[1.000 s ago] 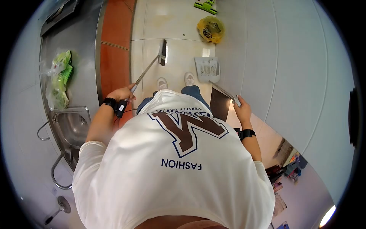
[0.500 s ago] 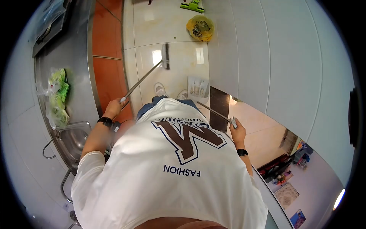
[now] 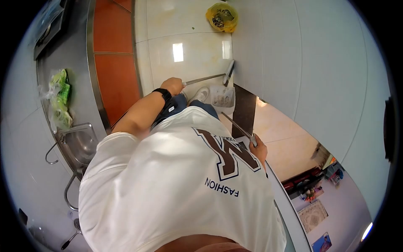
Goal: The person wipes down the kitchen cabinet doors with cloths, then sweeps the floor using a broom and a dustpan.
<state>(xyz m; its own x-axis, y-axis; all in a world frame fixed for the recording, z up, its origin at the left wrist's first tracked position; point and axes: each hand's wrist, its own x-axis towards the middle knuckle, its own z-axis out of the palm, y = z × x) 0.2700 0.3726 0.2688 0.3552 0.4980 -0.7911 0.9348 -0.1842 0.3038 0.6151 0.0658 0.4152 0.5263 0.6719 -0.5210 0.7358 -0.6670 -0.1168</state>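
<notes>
1. Head view, left side: the left hand (image 3: 172, 85) is curled round the end of the broom (image 3: 205, 79), palm closed on the grip. The broom's head lies tilted beside the wall (image 3: 268, 59), just beyond the dustpan's far edge (whether its bristles touch the floor (image 3: 161, 54), I cannot tell).
2. Head view, right side: the right hand (image 3: 259, 150) has its fingers wrapped round the grip of the dustpan (image 3: 222, 96). The pan is near the wall, in front of the shoes (image 3: 200, 95), with marks or bits visible inside.
3. Handling, as I judge it: a steady pan with its lip flat to the floor works best; short, light strokes suit the broom, with its head square to that lip. A flick could scatter fine bits, and the wall leaves little room to swing.
4. Further off, a yellow bag (image 3: 222, 17) sits against the floor's wall-side edge, with a small speck (image 3: 193, 28) nearby.
</notes>
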